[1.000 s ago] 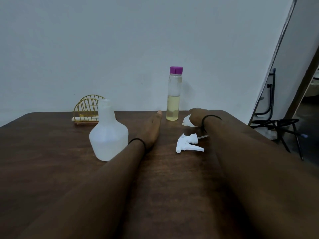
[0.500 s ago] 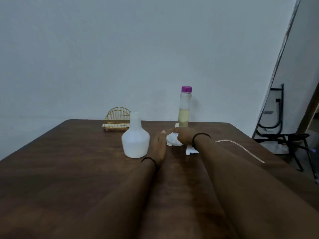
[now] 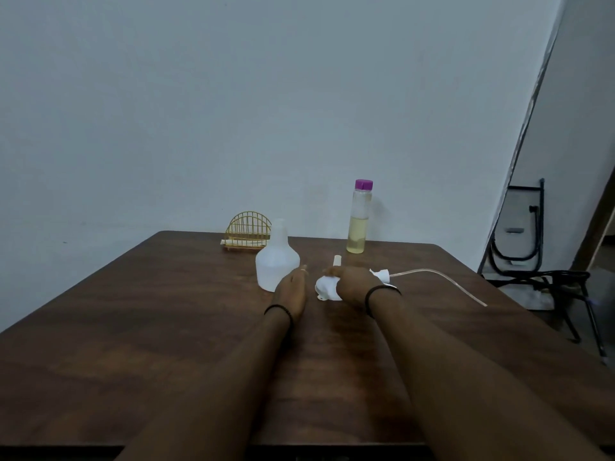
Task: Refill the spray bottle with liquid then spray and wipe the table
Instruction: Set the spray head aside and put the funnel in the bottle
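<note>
- On the head view, I take the white spray bottle (image 3: 277, 262) as my landmark: it stands upright and uncapped on the dark wooden tabletop (image 3: 133, 327), its neck open.
- My left hand (image 3: 291, 291) lies just right of the spray bottle's base, fingers straight and pressed together, pointing away from me; I cannot tell whether it touches the bottle. A dark band sits on that wrist.
- Right of the spray bottle, past the left hand, my right hand (image 3: 352, 286) is curled over a white funnel (image 3: 325, 287), gripping it against the tabletop; the funnel's narrow spout pokes up behind the fingers.
- Farther right of the spray bottle, partly hidden behind the right hand, lies the white spray head (image 3: 382, 276), with its thin clear dip tube (image 3: 442, 277) curving off along the tabletop toward the right edge.
- Behind and to the right of the spray bottle stands a tall clear refill bottle (image 3: 359, 221) with a purple cap, holding yellowish liquid in its lower half.
- Just behind and left of the spray bottle sits a gold wire napkin holder (image 3: 248, 231), with something pale lying flat in it.
- Well right of the spray bottle, off the tabletop, a black metal chair frame (image 3: 532, 271) stands by the wall.
</note>
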